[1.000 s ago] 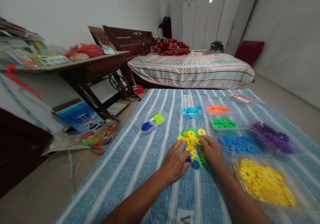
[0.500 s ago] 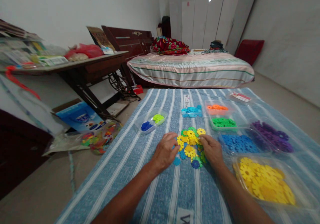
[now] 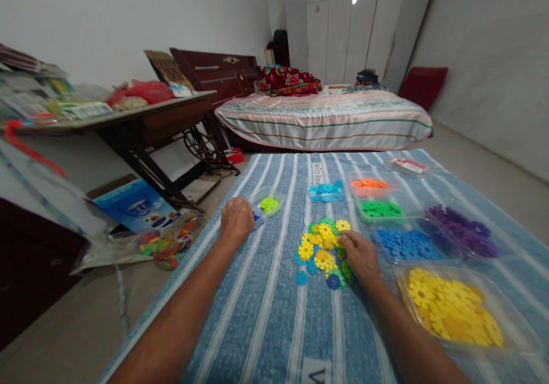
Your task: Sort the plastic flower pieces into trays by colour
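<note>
My left hand [image 3: 237, 222] is over the near left end of a small clear tray [image 3: 277, 194], its fingers curled down and their tips hidden. In that tray lie dark blue pieces [image 3: 256, 218], mostly covered by the hand, and lime-green pieces [image 3: 269, 204]. My right hand [image 3: 361, 254] rests at the right edge of a mixed pile of notched plastic discs [image 3: 323, 259], yellow, green and blue. Its thumb and fingers are pinched together beside the yellow discs; what they hold, if anything, is hidden.
Right of the pile stand clear containers of orange [image 3: 369, 184], green [image 3: 381, 209], blue [image 3: 405, 244], purple [image 3: 463, 231] and yellow discs [image 3: 454, 310]. Light blue discs [image 3: 326, 192] sit behind the pile. A lidded box [image 3: 409, 166] lies at the back right of the striped cloth [image 3: 257, 327].
My left hand has moved left from the pile to the small tray. The right hand stays at the pile's right edge. The view has shifted slightly.
</note>
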Demonstrator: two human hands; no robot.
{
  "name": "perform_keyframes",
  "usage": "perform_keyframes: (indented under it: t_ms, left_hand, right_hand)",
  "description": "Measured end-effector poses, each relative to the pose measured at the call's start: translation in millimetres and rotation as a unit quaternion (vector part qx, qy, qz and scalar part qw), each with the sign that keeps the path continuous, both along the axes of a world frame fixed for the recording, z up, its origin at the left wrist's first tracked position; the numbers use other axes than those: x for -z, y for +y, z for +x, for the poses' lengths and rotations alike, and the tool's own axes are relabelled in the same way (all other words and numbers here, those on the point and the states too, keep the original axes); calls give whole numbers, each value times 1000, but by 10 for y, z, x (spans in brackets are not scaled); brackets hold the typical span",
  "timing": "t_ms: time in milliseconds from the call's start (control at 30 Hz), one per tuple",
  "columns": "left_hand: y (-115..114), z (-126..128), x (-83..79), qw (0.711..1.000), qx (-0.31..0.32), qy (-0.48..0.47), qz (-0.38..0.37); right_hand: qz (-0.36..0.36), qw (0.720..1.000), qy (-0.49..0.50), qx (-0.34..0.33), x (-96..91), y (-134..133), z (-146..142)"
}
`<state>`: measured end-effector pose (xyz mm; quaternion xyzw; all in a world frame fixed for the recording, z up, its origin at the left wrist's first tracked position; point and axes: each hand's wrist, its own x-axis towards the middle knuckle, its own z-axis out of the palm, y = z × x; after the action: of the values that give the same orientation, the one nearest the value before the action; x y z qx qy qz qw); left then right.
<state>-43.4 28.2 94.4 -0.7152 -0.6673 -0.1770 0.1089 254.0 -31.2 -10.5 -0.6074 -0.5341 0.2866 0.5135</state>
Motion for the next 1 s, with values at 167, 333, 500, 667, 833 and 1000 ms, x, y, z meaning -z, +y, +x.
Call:
perform_keyframes:
  t_ms: [167,333,500,667,833,1000]
  left_hand:
    - [-141,212,-12,1000,-3,16,-2]
    - [-472,688,132,981,191,-5,-36]
    - [-891,1179,417,921,369,-52,-117]
    - [-1027,1329,585,925,338,-46,-168]
    - [-1069,1277,639,923,351,-95,-131]
    - [-1016,1133,512,922,343,-152,-89]
  right_hand:
    - [6,1000,-2,0,-4,5,4]
    - [4,1000,-2,1,-13,-2,1]
    - [10,1000,-3,2,-30,-6,6]
    - [9,1000,2,-1,-31,-4,7]
    - [11,1000,1,1,-14,-1,4]
    - [12,1000,-3,-2,-14,-1,9]
